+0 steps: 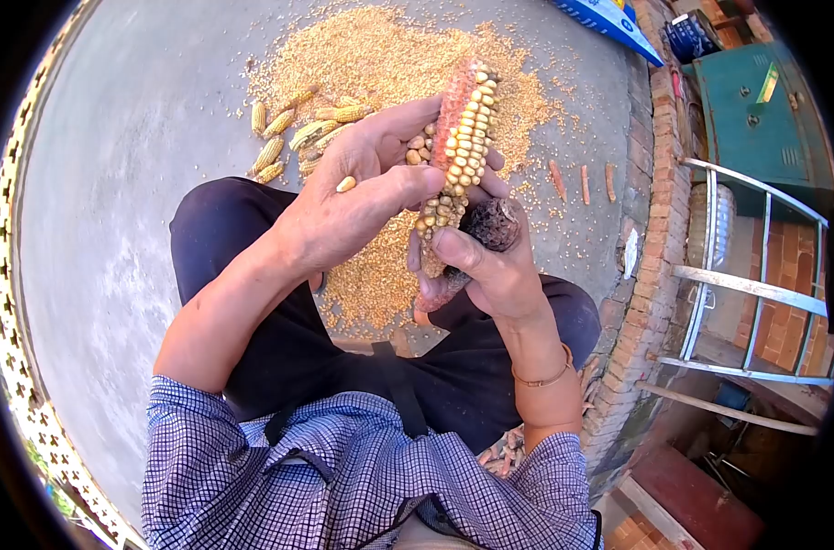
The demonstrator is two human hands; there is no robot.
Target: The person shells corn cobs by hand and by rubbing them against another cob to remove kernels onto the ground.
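A partly shelled ear of corn is held upright between my hands. Bare reddish cob shows along its left side, and rows of yellow kernels remain on the right. My left hand is closed round it with the thumb across the kernels; loose kernels lie by its fingers and one sits on the hand. Gripped around the ear's darker lower end is my right hand. It also holds a dark, blackened piece with a round end, which looks like a bare cob, pressed against the ear.
A wide heap of loose kernels covers the floor ahead and between my legs. Several whole ears lie to the left. Bare cobs lie right, near a brick edge. Beyond are a metal ladder-like frame and a green cabinet.
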